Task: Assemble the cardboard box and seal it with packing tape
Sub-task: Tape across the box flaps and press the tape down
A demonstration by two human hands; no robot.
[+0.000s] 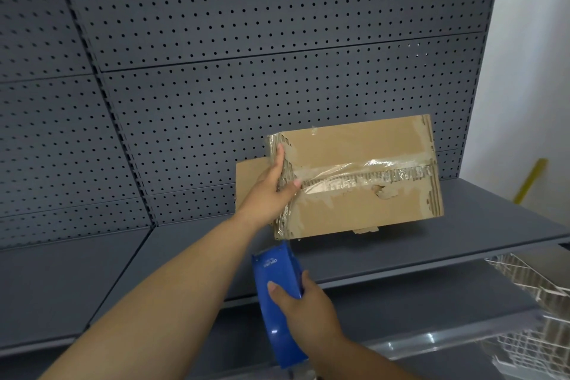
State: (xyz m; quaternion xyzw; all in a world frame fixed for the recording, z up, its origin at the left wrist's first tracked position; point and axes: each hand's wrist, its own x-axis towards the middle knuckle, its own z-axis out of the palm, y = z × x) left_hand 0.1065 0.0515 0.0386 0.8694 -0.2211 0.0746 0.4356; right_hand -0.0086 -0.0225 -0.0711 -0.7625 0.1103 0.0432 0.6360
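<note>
With my left hand (pixel 273 191) gripping the end of the worn brown cardboard box (pixel 357 176) tipped above the grey metal shelf (pixel 462 225), and my right hand (pixel 303 305) clenched round the blue plastic tape dispenser (pixel 276 296) just below it, I should brace the box firmly and pull tape flat along the seam.

The only lettering is a small white brand word on the blue tape dispenser (pixel 277 296), near its upper end, upside down and too blurred to read.

The box (pixel 357 176) sits toward the shelf's (pixel 185 262) right end, near the pegboard (pixel 246 40) behind; the dispenser (pixel 277 296) hangs before its front edge.
</note>
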